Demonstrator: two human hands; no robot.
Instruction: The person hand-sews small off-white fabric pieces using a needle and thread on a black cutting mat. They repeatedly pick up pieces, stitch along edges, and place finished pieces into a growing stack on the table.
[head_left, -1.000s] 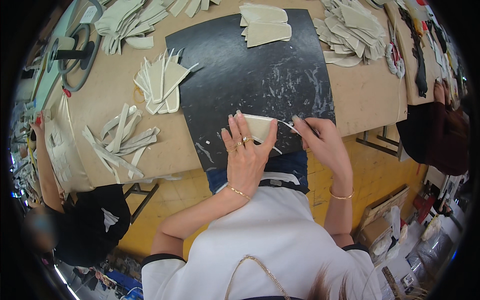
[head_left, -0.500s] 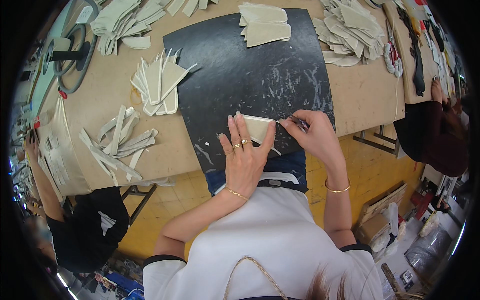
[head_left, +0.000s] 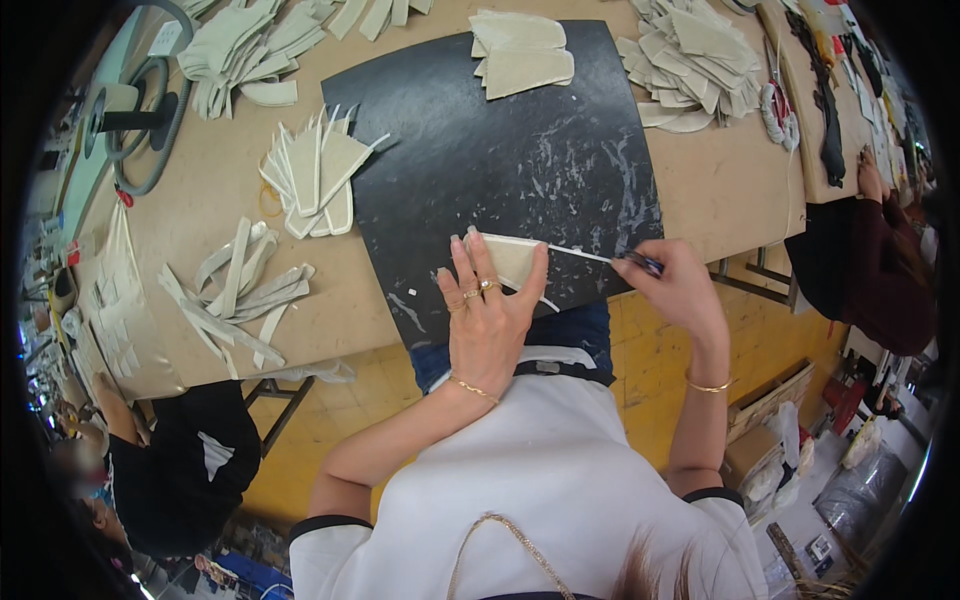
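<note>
My left hand (head_left: 490,315) lies flat with fingers spread, pressing a small cream panel (head_left: 512,262) onto the black board (head_left: 450,130). A thin white strip (head_left: 580,252) runs along the panel's far edge and stretches out to the right. Its end is pinched by my right hand (head_left: 683,290), just past the board's right edge. A small dark tool (head_left: 650,264) is also in that hand; its kind is unclear. Another bit of strip (head_left: 549,303) sticks out at the panel's near corner.
White-edged panels (head_left: 318,180) and loose strips (head_left: 240,290) lie left of the board. Cream pieces (head_left: 528,60) rest at its far end. A larger pile (head_left: 695,60) and scissors (head_left: 775,105) are at the far right. Other people (head_left: 185,465) work on both sides.
My right hand has moved right, away from the panel, drawing the white strip out straight. My left hand stays on the panel.
</note>
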